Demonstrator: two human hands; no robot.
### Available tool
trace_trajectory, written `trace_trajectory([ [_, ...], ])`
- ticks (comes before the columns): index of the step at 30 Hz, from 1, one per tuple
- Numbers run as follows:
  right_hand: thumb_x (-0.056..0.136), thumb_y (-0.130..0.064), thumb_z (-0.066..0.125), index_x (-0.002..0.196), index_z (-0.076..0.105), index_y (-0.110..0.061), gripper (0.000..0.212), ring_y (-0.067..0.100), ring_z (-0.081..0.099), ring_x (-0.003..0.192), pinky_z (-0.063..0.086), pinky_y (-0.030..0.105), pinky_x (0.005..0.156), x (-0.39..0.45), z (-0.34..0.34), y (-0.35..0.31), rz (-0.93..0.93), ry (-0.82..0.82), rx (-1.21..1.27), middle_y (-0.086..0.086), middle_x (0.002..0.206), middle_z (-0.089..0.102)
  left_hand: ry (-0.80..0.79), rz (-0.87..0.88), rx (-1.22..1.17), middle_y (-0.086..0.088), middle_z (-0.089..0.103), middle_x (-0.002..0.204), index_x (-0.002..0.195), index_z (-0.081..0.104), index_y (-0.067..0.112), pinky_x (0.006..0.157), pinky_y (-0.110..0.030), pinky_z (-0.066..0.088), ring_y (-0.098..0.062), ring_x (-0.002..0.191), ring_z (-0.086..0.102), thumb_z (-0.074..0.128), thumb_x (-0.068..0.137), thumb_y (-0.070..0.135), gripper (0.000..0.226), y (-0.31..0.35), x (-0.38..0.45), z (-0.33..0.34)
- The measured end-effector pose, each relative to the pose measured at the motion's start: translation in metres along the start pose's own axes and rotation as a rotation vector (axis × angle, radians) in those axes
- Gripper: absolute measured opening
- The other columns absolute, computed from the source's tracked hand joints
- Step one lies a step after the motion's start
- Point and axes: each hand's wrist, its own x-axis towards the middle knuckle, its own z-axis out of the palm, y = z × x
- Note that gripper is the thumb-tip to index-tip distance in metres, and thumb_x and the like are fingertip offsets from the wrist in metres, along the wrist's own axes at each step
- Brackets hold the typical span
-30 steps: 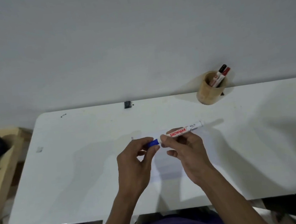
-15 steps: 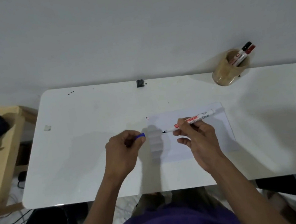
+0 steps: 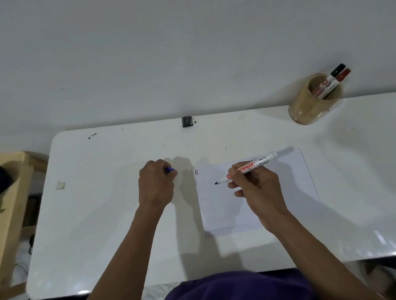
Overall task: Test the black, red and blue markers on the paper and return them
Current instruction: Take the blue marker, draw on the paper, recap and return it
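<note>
My right hand (image 3: 255, 185) grips the uncapped blue marker (image 3: 259, 163), a white barrel with red lettering, its dark tip pointing left just over the sheet of paper (image 3: 294, 185). Two short strokes, one black and one red (image 3: 196, 172), sit at the paper's top left corner. My left hand (image 3: 156, 183) is closed on the blue cap (image 3: 170, 170), resting left of the paper. The black marker (image 3: 336, 70) and red marker (image 3: 342, 76) stand in the wooden holder (image 3: 309, 107) at the back right.
The white table (image 3: 101, 225) ends at a wall behind. A small black clip-like object (image 3: 187, 121) sits at the back edge, and a bit of tape (image 3: 60, 185) lies at the left. A wooden stand (image 3: 1, 216) with a dark object is off the table's left side.
The cap has come off the blue marker. My left hand has carried it left and my right hand has lowered the marker's tip toward the paper. The camera has tilted down.
</note>
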Motion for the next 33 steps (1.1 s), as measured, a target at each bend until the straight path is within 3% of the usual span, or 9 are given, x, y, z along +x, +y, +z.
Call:
trace_trajectory([
  [4, 0.092, -0.01, 0.075, 0.1, 0.073, -0.007, 0.009, 0.015, 0.077, 0.072, 0.061, 0.025, 0.065, 0.011, -0.003, -0.001, -0.039, -0.009, -0.031, 0.001, 0.08, 0.077, -0.016, -0.021, -0.016, -0.013, 0.065, 0.095, 0.098, 0.071, 0.007, 0.077, -0.033, 0.049, -0.031, 0.085, 0.065, 0.072, 0.089, 0.016, 0.012, 0.0, 0.001, 0.005],
  [6, 0.088, -0.007, 0.078, 0.094, 0.073, -0.007, 0.007, 0.022, 0.078, 0.076, 0.062, 0.027, 0.066, 0.015, -0.003, -0.001, -0.055, -0.019, -0.039, 0.006, 0.079, 0.078, -0.005, -0.032, -0.016, -0.011, 0.065, 0.104, 0.109, 0.069, 0.01, 0.082, -0.034, 0.051, -0.03, 0.092, 0.066, 0.073, 0.088, 0.023, 0.025, 0.004, -0.003, 0.004],
  [9, 0.082, -0.001, 0.083, 0.086, 0.073, -0.005, 0.011, 0.031, 0.076, 0.077, 0.061, 0.035, 0.067, 0.023, -0.004, 0.001, -0.113, -0.076, -0.08, 0.012, 0.084, 0.078, 0.153, -0.07, -0.04, -0.007, 0.061, 0.118, 0.123, 0.058, 0.016, 0.082, -0.04, 0.054, -0.026, 0.107, 0.059, 0.07, 0.087, 0.032, 0.041, 0.011, -0.026, 0.001],
  [12, 0.08, 0.0, 0.085, 0.084, 0.073, -0.005, 0.013, 0.018, 0.071, 0.071, 0.056, 0.029, 0.063, 0.034, -0.003, 0.001, -0.156, -0.141, -0.124, 0.009, 0.084, 0.078, 0.274, 0.124, 0.032, -0.009, 0.061, 0.119, 0.121, 0.059, 0.017, 0.085, -0.044, 0.054, -0.028, 0.111, 0.055, 0.068, 0.088, 0.035, 0.039, 0.008, -0.062, 0.01],
  [17, 0.079, -0.004, 0.087, 0.08, 0.073, -0.002, 0.014, 0.014, 0.069, 0.067, 0.054, 0.023, 0.059, 0.055, 0.009, 0.002, -0.241, -0.176, -0.212, 0.013, 0.08, 0.078, 0.099, 0.408, 0.264, -0.012, 0.059, 0.137, 0.133, 0.06, 0.018, 0.102, -0.047, 0.046, -0.03, 0.126, 0.054, 0.061, 0.092, 0.045, 0.049, -0.01, -0.093, 0.047],
  [23, 0.078, -0.009, 0.087, 0.076, 0.072, -0.004, 0.016, 0.022, 0.069, 0.064, 0.052, 0.028, 0.057, 0.07, 0.018, 0.017, -0.231, -0.178, -0.297, 0.011, 0.076, 0.077, 0.082, 0.428, 0.365, -0.015, 0.055, 0.145, 0.138, 0.058, 0.019, 0.113, -0.052, 0.036, -0.034, 0.135, 0.05, 0.053, 0.097, 0.049, 0.051, -0.021, -0.094, 0.064],
  [26, 0.079, -0.01, 0.087, 0.076, 0.073, -0.005, 0.015, 0.028, 0.072, 0.07, 0.055, 0.031, 0.059, 0.073, 0.017, 0.02, -0.228, -0.161, -0.31, 0.009, 0.077, 0.077, 0.105, 0.435, 0.385, -0.015, 0.056, 0.145, 0.138, 0.058, 0.019, 0.113, -0.053, 0.036, -0.034, 0.136, 0.05, 0.054, 0.097, 0.049, 0.051, -0.021, -0.095, 0.066],
  [30, 0.079, -0.009, 0.086, 0.075, 0.072, -0.004, 0.015, 0.019, 0.07, 0.065, 0.054, 0.026, 0.057, 0.074, 0.019, 0.021, -0.237, -0.158, -0.325, 0.008, 0.076, 0.077, 0.145, 0.45, 0.384, -0.016, 0.057, 0.143, 0.137, 0.059, 0.018, 0.111, -0.054, 0.038, -0.034, 0.135, 0.051, 0.056, 0.096, 0.049, 0.051, -0.023, -0.093, 0.068],
  [33, 0.079, -0.01, 0.086, 0.075, 0.072, -0.006, 0.015, 0.026, 0.072, 0.068, 0.056, 0.031, 0.059, 0.073, 0.019, 0.021, -0.237, -0.147, -0.325, 0.007, 0.076, 0.077, 0.161, 0.462, 0.391, -0.016, 0.058, 0.143, 0.136, 0.06, 0.018, 0.111, -0.054, 0.038, -0.034, 0.134, 0.052, 0.056, 0.095, 0.049, 0.051, -0.023, -0.093, 0.069],
])
